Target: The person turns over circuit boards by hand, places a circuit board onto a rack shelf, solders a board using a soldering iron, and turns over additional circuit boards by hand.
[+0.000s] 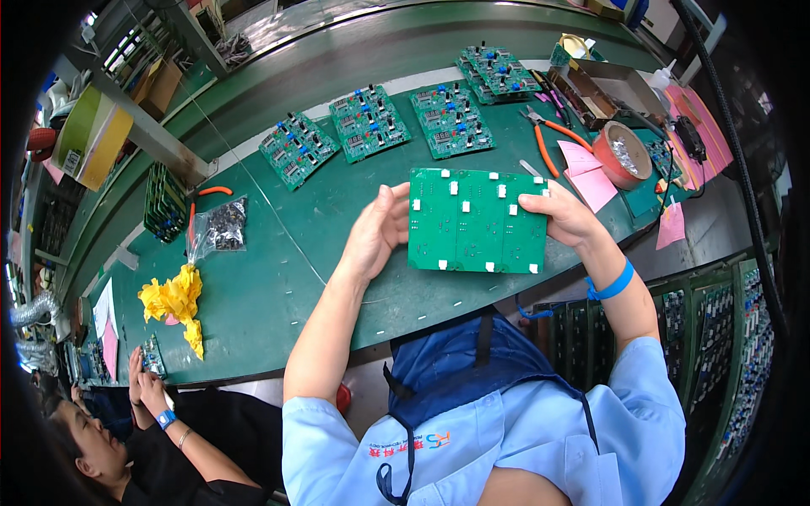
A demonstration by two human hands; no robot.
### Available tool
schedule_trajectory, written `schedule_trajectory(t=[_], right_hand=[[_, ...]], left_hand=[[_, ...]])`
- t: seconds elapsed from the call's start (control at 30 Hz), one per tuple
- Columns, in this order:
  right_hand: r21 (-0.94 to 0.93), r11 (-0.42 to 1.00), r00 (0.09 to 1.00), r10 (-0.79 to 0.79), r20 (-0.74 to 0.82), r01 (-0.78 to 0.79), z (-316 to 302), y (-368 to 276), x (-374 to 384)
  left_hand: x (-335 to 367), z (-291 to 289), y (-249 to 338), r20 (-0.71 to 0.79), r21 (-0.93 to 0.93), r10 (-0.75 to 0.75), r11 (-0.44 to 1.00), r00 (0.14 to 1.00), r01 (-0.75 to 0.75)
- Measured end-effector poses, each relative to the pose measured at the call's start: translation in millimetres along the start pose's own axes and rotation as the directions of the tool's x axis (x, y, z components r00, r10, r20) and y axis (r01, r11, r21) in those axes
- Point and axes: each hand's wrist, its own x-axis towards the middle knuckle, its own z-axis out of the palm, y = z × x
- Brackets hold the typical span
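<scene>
Above the near edge of the green bench, a green circuit board (479,232) is held up, with small white connectors on the face I see. My right hand (570,216) grips its right edge, thumb on the face and fingers behind. At the left edge is my left hand (377,229), thumb raised off the board and fingers stretched toward it. Whether those fingertips touch the board's back is hidden. A blue band (614,281) circles my right wrist.
Populated boards (369,122) lie along the bench's back. Orange-handled pliers (548,139), a tape roll (622,154) and pink papers (591,175) are at right. Left are a parts bag (221,226), a yellow cloth (173,302) and another person's hands (149,390). A board rack (717,337) stands lower right.
</scene>
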Motion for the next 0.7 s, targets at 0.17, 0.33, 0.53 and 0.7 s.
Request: schedule_trajectory(t=[0.17,0.33,0.53,0.7], right_hand=[[0.032,0.999,1.0,0.012,0.013,-0.012,-0.2,5.6,10.8],[0.052,0.999,1.0,0.011,-0.019,-0.01,-2.6,14.1,17.3],[0.084,0.996,0.999,0.028,-0.037,-0.024,0.1,18.9,19.5],[0.175,0.982,0.989,-0.045,-0.138,0.069,5.8,22.1,19.3]], left_hand=[[-4.9,-3.9,-1.0,0.134,0.239,0.001,0.97,0.991,-0.034],[-4.4,-2.7,-3.1,0.112,0.233,0.012,0.972,0.994,-0.038],[-2.3,-5.0,-5.4,0.091,0.192,0.041,0.98,0.995,-0.058],[-0.9,-4.2,-6.1,0.023,0.144,0.08,0.986,0.997,-0.083]])
